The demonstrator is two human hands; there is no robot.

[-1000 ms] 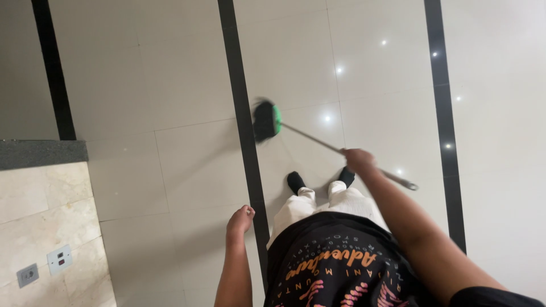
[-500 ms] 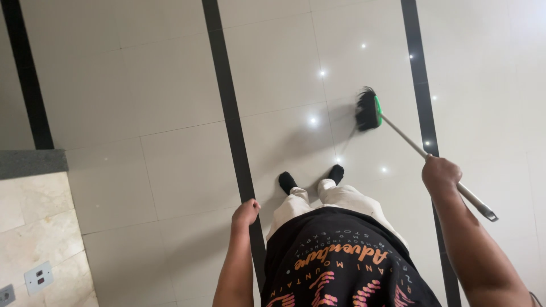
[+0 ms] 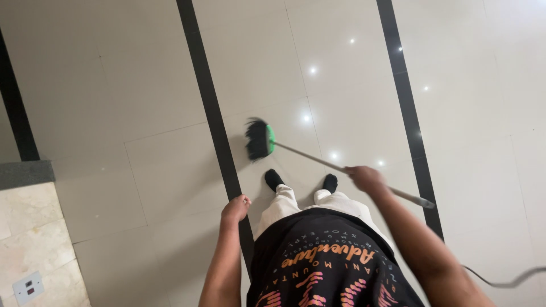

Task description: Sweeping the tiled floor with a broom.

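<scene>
Right hand [image 3: 367,178] grips the thin grey metal handle of the green-headed, black-bristled broom [image 3: 263,139], fingers wrapped around the shaft near its upper end; a short length of handle projects past the hand toward the lower right. We see the broom head resting on the glossy cream tiled floor [image 3: 142,85], ahead of and to the left of that hand, just in front of the two black-socked feet [image 3: 274,179]. Left hand [image 3: 235,208] hangs beside the body, loosely curled and holding nothing, well apart from the broom. We note the nearer black floor stripe [image 3: 207,108] just left of the bristles, and a second black floor stripe [image 3: 401,85] to the right, passing under the handle's free end. Open tile lies ahead of the head and between both stripes. A beige marble wall panel [image 3: 34,227] with a white socket plate [image 3: 27,286] bounds the lower left. We read the broom's long axis as running from upper left, head end, to lower right, bristles pointing left.
</scene>
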